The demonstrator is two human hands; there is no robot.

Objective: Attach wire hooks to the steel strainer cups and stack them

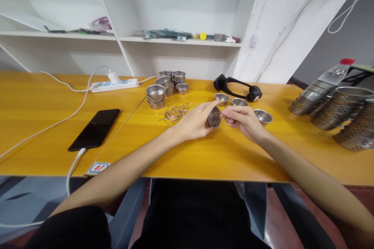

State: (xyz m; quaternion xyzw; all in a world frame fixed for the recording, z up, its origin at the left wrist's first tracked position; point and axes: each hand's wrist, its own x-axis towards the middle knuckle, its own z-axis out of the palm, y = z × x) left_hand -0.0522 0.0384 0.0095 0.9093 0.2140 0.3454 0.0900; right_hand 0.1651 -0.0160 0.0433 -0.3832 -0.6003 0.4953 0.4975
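My left hand [196, 121] is wrapped round a small perforated metal cup [215, 117], tipped on its side so its holed face shows. Thumb and fingers of my right hand [241, 120] are pinched together at the cup's right edge; what they hold, if anything, is too small to make out. A tangle of thin metal wires [174, 114] lies just left of my left hand. Beyond my hands sit two loose metal cups, a left one [221, 99] and a middle one [240, 102]. Another cup [263, 117] stands right of my right hand.
Stacked cups [156, 96] stand at the back left. Taller stacks of perforated cups [330, 107] and a red-capped bottle [336, 72] are at the right. A black headset-like band [238, 87], phone [95, 129] and power strip [115, 85] lie on the yellow table [187, 159].
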